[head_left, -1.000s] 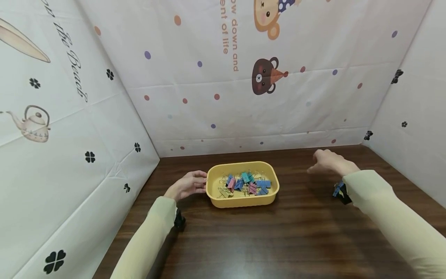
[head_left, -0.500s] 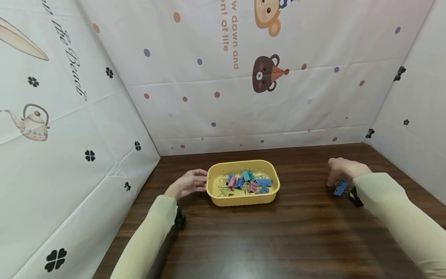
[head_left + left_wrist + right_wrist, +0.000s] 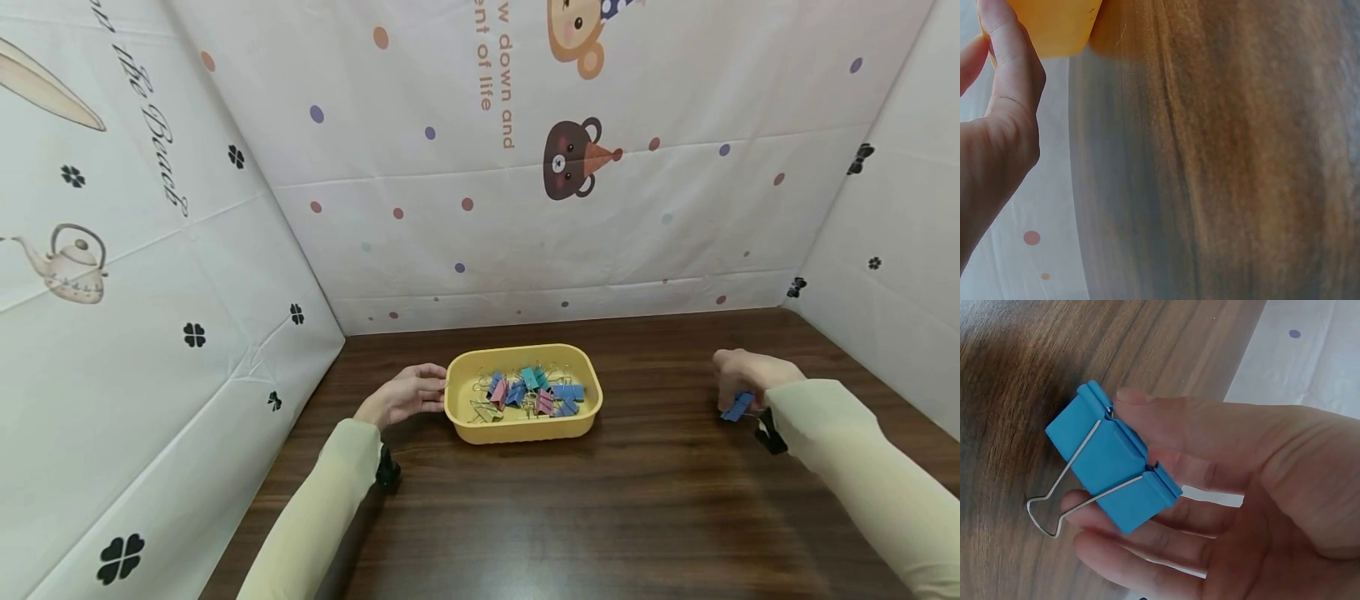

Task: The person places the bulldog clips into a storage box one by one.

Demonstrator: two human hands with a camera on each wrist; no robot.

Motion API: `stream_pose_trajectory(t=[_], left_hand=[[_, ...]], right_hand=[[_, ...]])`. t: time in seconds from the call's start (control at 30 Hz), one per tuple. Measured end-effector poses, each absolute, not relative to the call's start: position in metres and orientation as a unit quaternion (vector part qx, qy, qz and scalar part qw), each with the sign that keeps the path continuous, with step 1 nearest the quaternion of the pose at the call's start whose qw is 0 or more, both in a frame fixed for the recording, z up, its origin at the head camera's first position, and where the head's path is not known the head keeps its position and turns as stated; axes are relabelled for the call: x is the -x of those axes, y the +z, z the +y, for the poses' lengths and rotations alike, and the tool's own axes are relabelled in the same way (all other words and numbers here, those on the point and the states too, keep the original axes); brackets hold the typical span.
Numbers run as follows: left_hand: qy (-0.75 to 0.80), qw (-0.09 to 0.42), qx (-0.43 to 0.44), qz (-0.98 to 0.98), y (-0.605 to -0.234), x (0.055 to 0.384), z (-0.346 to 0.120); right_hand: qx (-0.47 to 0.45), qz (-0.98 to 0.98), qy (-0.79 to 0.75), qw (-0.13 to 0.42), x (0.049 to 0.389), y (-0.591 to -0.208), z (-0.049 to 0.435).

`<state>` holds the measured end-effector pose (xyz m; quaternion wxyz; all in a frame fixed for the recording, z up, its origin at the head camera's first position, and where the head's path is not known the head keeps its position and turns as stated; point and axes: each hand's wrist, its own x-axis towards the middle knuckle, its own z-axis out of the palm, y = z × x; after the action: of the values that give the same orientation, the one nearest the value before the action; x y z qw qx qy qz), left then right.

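On the right part of the table, my right hand (image 3: 752,372) is low over a blue binder clip (image 3: 738,407). Seen from the right wrist, this binder clip (image 3: 1113,459) has its silver wire handle pointing away from the palm. The thumb (image 3: 1166,422) lies along the clip's spine, and curled fingers (image 3: 1147,537) reach beneath it. My left hand (image 3: 405,396) rests with extended fingers against the left end of a yellow tray (image 3: 525,429). From the left wrist, only a corner of the yellow tray (image 3: 1060,28) shows beyond the fingers.
Inside the tray lie several binder clips (image 3: 531,379) in blue, pink, teal and yellow. Dark brown wood forms the table (image 3: 570,508). Printed white sheets (image 3: 420,242) stand behind it and at both sides.
My right hand has moved rightward and down onto the blue binder clip, its fingers closing round it. The left hand and the tray have stayed in place.
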<state>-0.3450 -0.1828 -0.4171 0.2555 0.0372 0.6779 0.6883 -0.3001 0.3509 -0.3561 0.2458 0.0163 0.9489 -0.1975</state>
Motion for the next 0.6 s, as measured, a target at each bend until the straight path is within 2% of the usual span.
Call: stream_pose_trajectory(t=[0.2,0.6], left_hand=[[0.687,0.255,-0.033,0.679,-0.416,0.345,-0.182],[0.686,0.256,-0.029,0.681,-0.416,0.345,-0.181]], right_hand=[[-0.009,0.950,-0.205,0.235,0.294,-0.352,0.354],[-0.018,0.951,-0.169,0.257,0.288,-0.347,0.353]])
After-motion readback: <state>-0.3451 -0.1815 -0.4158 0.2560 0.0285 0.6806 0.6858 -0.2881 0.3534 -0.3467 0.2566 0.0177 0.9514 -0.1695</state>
